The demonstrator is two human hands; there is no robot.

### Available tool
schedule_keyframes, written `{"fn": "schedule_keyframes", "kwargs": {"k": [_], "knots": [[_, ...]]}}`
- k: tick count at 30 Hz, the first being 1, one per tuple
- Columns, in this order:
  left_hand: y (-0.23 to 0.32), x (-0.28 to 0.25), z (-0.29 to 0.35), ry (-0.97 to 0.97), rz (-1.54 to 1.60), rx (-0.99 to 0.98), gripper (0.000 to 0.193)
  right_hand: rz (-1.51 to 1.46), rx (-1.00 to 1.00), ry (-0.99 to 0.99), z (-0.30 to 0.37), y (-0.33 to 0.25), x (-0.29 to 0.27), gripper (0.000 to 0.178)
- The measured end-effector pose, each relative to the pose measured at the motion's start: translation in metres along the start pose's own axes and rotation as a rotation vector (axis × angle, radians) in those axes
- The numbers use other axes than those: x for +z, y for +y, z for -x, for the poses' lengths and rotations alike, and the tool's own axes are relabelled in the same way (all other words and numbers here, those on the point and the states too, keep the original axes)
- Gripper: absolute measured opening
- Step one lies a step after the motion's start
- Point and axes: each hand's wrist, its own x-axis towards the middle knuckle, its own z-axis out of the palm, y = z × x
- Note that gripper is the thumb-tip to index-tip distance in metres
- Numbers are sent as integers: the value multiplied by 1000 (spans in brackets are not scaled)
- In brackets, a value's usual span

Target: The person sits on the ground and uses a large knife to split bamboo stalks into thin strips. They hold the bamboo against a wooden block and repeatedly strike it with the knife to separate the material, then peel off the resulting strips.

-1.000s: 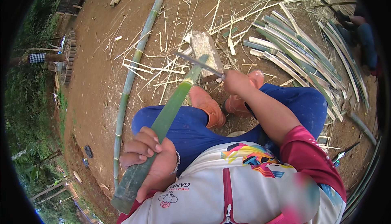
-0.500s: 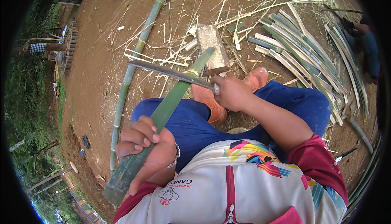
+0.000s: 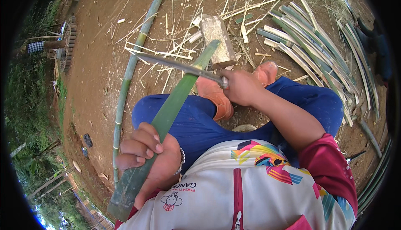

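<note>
My left hand (image 3: 146, 157) grips the near end of a split green bamboo strip (image 3: 175, 104) that slants up across my blue-trousered lap toward a wooden block (image 3: 217, 40) on the ground. My right hand (image 3: 240, 86) holds the handle of a long knife (image 3: 171, 65), whose blade lies across the strip near its far end, pointing left. The strip's far tip rests against the block. My orange shoes (image 3: 215, 96) sit just below the blade.
A long whole green bamboo pole (image 3: 131, 67) lies on the dirt to the left. A heap of split bamboo slats (image 3: 317, 50) fills the upper right, with thin shavings scattered about the block. Grass and trees border the left edge.
The knife blade has come down from beyond the block to lie across the strip, and my right hand has drawn back toward my lap. My left hand keeps its grip.
</note>
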Motion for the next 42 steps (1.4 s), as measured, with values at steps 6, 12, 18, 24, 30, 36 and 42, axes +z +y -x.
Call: {"fn": "schedule_keyframes", "kwargs": {"k": [6,12,18,24,30,36,42], "knots": [[1,-2,4,-7,-9,-14,83,-5,49,9,-2,3,-3,29],[2,3,6,123,-39,-26,84,-61,79,60,-2,6,12,28],[5,-3,5,48,-33,-47,85,-90,-17,-23,8,-11,6,28],[4,5,7,113,-44,-43,86,-66,-51,31,10,-18,5,30],[6,12,8,128,-40,-38,85,-54,-54,69,13,-4,9,30],[8,14,11,147,-60,-51,85,-34,57,67,9,12,19,28],[6,10,12,127,-64,-42,86,-77,84,40,7,8,15,28]]}}
